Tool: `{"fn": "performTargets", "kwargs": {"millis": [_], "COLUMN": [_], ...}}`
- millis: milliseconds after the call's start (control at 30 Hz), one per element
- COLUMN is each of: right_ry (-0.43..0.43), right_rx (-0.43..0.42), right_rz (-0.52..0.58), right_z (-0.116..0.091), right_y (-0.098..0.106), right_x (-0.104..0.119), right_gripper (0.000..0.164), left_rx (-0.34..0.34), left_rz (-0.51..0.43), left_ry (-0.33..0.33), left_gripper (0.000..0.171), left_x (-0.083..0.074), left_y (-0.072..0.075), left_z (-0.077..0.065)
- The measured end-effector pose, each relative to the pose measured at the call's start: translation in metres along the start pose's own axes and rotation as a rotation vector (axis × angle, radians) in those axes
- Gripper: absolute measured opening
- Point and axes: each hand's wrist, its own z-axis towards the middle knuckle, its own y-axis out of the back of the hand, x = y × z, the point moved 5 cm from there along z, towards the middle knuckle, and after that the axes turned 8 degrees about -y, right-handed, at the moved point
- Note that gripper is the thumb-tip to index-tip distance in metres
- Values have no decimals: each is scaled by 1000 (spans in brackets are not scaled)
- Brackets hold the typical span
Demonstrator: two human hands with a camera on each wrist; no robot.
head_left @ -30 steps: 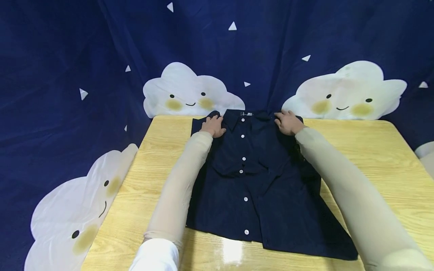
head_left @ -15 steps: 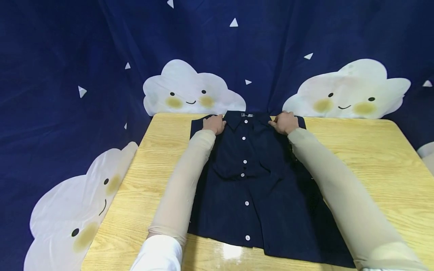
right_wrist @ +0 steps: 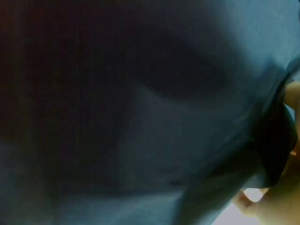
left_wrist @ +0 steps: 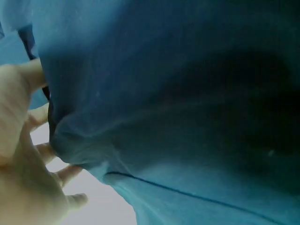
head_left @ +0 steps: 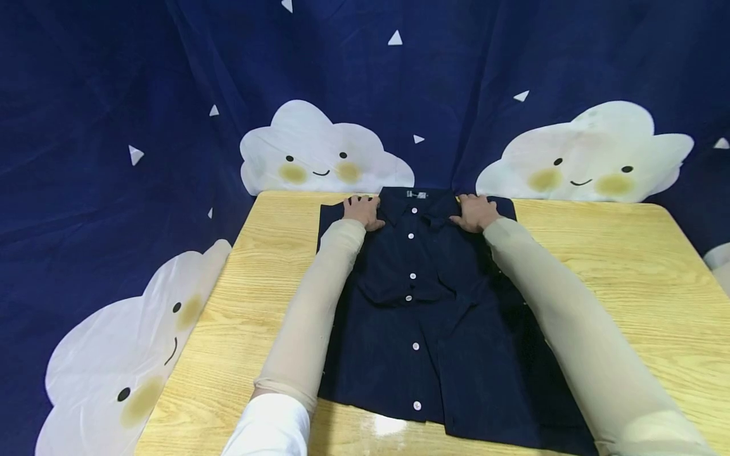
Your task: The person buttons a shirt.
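Note:
A dark navy button-up shirt (head_left: 393, 354) lies front side up, its collar (head_left: 395, 209) at the table's far edge and its hem toward me. At the shoulder left of the collar, my left hand (head_left: 362, 211) rests on the cloth with its fingers spread. The left wrist view shows those fingers (left_wrist: 70, 173) loosely extended along the cloth's edge. My right hand (head_left: 476, 213) lies on the other shoulder, fingers pointing away and thumb out toward the collar. A raised fold of cloth (right_wrist: 276, 140) partly hides it in the right wrist view.
The shirt lies on a light wooden table (head_left: 616, 266). Behind it hangs a navy curtain (head_left: 342, 57) with white triangles and smiling clouds (head_left: 319, 149). Wrinkles cross the shirt's middle, and its right side is partly under my right forearm (head_left: 559, 316).
Both hands have shifted slightly toward the collar. Their fingers looked more bent half a second ago and now spread over the shoulders. The hem sits a little lower in view.

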Motion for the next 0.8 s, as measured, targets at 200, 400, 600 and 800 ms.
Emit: {"fn": "performTargets", "kwargs": {"millis": [200, 400, 600, 800], "right_ry": [-41, -66, -49, -58], "right_rx": [-4, -22, -26, -52], "right_rz": [-28, 68, 260, 446], "right_z": [-4, -1, 0, -6], "right_y": [6, 10, 10, 15], "right_x": [1, -2, -3, -4], "right_gripper": [60, 52, 44, 41], "left_rx": [-14, -47, -18, -69], "left_rz": [-57, -102, -188, -391], "left_ry": [23, 75, 69, 82], "left_gripper": [49, 55, 42, 46], "left_x": [2, 5, 4, 8], "left_y": [2, 5, 4, 2], "left_z": [0, 1, 3, 4]}}
